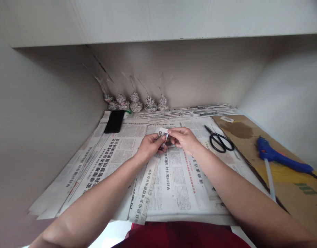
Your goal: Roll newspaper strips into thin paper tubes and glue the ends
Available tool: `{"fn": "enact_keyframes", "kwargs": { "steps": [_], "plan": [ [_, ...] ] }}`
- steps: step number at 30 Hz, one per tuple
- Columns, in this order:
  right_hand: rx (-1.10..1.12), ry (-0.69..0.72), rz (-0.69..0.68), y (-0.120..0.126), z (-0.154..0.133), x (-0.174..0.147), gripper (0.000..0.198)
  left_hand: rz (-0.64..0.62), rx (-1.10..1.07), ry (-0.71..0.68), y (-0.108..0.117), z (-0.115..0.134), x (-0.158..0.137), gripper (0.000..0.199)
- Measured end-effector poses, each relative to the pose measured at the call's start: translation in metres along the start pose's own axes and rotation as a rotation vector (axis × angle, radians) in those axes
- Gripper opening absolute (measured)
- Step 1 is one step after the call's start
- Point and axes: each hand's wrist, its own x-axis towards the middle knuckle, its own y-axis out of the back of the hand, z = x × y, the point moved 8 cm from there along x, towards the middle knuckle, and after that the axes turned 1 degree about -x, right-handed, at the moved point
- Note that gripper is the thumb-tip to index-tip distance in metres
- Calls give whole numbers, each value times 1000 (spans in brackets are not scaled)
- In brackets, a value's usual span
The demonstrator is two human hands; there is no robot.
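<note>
My left hand point(150, 144) and my right hand point(184, 140) meet over the middle of the table, both closed on a small piece of newspaper point(163, 131). The thumb and fingers of each hand pinch it, and its white corner sticks up between them. Fingers cover most of the paper, so I cannot tell how it is folded. Beneath the hands lie spread newspaper sheets point(176, 179). One long newspaper strip point(145, 193) slants toward the table's front edge. Right of my right hand rest black-handled scissors point(220, 142), blades pointing away to the left.
Several gourd-shaped paper coils point(136, 102) stand along the back wall, near thin rolled paper sticks point(199, 112). A black phone point(114, 121) lies at back left. On the right, cardboard point(289, 196) carries a blue glue gun point(282, 157). A shelf point(158, 20) overhangs the table.
</note>
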Motion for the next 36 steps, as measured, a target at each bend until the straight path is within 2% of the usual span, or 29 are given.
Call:
{"fn": "enact_keyframes", "kwargs": {
  "steps": [36],
  "plan": [
    [73,24,157,3,5,0,30,-35,78,-56,-7,6,-5,30]
  ]
}}
